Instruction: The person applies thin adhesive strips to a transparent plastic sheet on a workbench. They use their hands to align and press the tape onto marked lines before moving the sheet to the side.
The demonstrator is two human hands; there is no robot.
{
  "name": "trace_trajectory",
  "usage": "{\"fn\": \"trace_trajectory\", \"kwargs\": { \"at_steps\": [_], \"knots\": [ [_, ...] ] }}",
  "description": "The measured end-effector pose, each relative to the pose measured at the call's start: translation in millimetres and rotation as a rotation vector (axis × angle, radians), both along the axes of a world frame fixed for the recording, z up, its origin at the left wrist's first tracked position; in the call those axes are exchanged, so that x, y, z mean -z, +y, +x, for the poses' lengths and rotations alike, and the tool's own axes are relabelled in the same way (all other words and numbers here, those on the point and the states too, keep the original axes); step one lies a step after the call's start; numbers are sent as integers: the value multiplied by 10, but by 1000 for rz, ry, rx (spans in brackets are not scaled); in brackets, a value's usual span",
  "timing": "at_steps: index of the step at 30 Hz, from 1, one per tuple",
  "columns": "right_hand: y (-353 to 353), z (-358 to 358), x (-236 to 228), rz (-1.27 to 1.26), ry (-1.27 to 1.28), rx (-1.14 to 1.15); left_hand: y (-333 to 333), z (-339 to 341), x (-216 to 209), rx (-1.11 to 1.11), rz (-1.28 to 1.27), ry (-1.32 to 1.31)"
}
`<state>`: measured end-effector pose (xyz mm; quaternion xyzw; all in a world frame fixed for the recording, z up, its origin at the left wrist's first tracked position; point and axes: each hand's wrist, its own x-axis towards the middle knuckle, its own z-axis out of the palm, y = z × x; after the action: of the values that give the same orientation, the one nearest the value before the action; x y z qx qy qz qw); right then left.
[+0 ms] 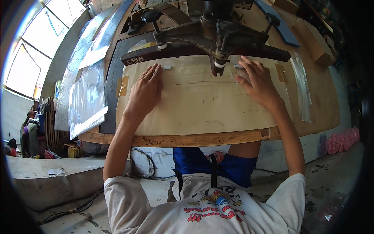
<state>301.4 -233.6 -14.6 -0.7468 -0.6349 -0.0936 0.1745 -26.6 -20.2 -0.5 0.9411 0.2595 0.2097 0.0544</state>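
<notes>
My left hand point(146, 87) lies palm down on a tan sheet point(187, 113) that covers the worktable, its fingers stretched out near a small pale block point(167, 67). On the other side, my right hand point(259, 82) rests with fingers extended and thumb apart, beside a second small pale block point(237, 66). Neither hand appears to hold anything. Just beyond my fingertips runs a long dark bar point(179, 53) across the table, below a heavy metal press frame point(210, 35). Faint lines and marks show on the sheet between my hands. Whether thin clear plastic lies under my palms, I cannot tell.
Clear plastic sheets point(89, 99) are stacked at the left, overhanging the table edge. A strip of clear plastic point(302, 91) lies at the right. Further back sit a blue-grey board point(278, 23) and a cardboard box point(317, 46). A wooden edge point(202, 139) borders the table's front.
</notes>
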Motion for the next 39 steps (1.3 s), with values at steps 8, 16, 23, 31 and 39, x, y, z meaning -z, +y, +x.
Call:
{"fn": "trace_trajectory", "kwargs": {
  "at_steps": [8,16,23,31,39],
  "knots": [
    [8,-20,-4,-30,6,34,-24,23,-60,-36,-90,-23],
    [-17,-53,-12,-10,46,21,13,3,6,18,-93,-40],
    [-27,-39,-55,-2,55,28,31,36,-60,39,-100,-34],
    [8,-87,-74,-67,71,40,85,-45,-71,62,-102,-29],
    [-40,-82,-73,-61,90,43,10,-7,-179,97,-245,-59]
  ]
}}
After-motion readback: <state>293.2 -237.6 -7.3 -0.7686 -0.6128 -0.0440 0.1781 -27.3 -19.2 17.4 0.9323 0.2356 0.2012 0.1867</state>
